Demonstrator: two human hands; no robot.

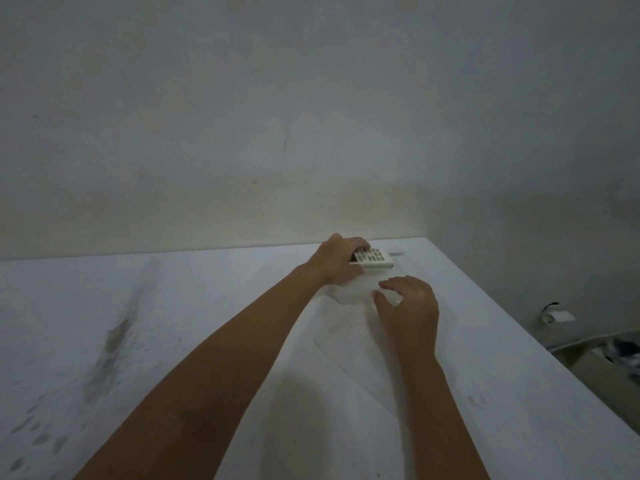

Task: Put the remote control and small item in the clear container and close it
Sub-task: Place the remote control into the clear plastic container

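Observation:
My left hand (337, 259) grips one end of a white remote control (374, 259) with grey buttons, holding it just above the far rim of a clear container (348, 293) on the white table. Hovering over the container's near right side is my right hand (408, 308), fingers curled and apart, with nothing in it. A flat clear lid (349, 351) lies on the table just in front of the container. A small grey item (396, 253) rests on the table beyond the remote, near the back edge.
The white table (173, 323) has dark smudges on its left part and ends at a plain wall. Its right edge runs diagonally; beyond it, lower down, are a toilet-paper holder (556, 317) and a bin or basin (616, 355).

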